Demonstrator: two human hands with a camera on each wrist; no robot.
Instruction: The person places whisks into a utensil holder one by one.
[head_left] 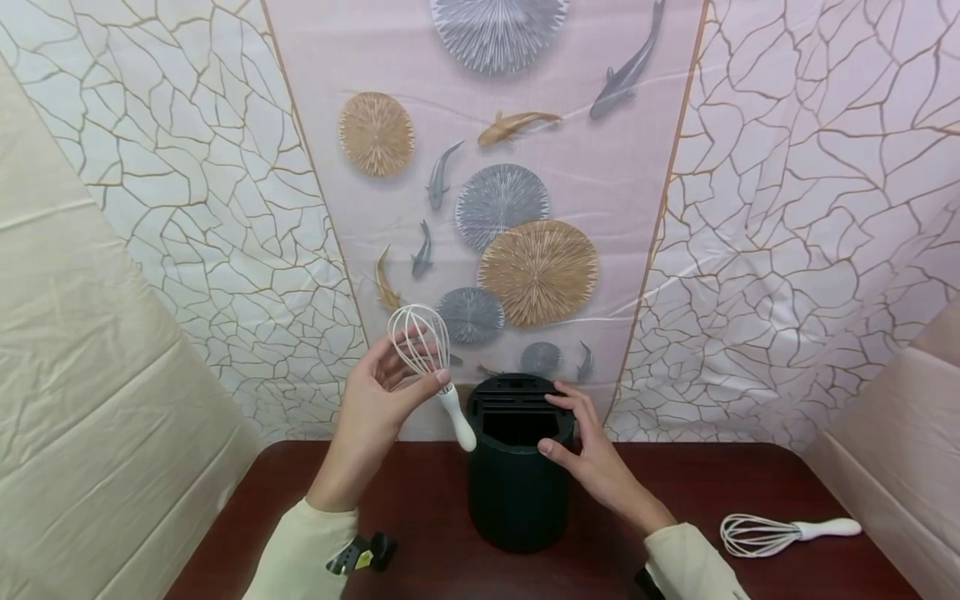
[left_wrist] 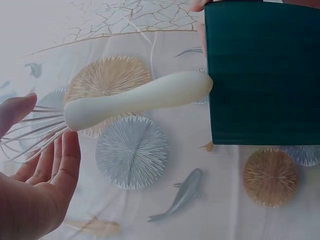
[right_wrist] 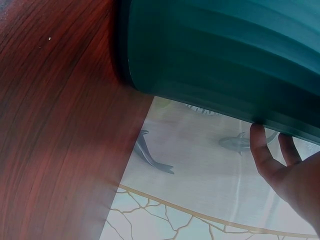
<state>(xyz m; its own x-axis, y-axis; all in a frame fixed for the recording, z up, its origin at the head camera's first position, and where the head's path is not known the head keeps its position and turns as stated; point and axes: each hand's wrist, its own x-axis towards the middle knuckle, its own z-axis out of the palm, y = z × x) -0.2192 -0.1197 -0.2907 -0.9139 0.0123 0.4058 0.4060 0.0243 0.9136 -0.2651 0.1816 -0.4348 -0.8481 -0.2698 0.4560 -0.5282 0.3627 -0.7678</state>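
Note:
My left hand [head_left: 378,400] pinches a small white whisk [head_left: 456,417] where its wires meet the handle, the wire loops pointing up. In the left wrist view, the whisk's smooth handle [left_wrist: 140,100] slants toward the dark green utensil holder [left_wrist: 265,75], its end overlapping the holder's edge. This round, upright holder [head_left: 517,500] has a slotted black top with a wide opening at the front. My right hand [head_left: 596,462] holds the holder's upper right side, thumb at the front rim and fingers toward the back. Fingertips [right_wrist: 257,131] touch its wall in the right wrist view.
Another white whisk [head_left: 776,533] lies on the dark red wooden table [head_left: 420,500] at the right. Patterned cloth [head_left: 225,250] with fish and round motifs hangs behind the table. Beige cloth panels [head_left: 97,417] stand along both sides.

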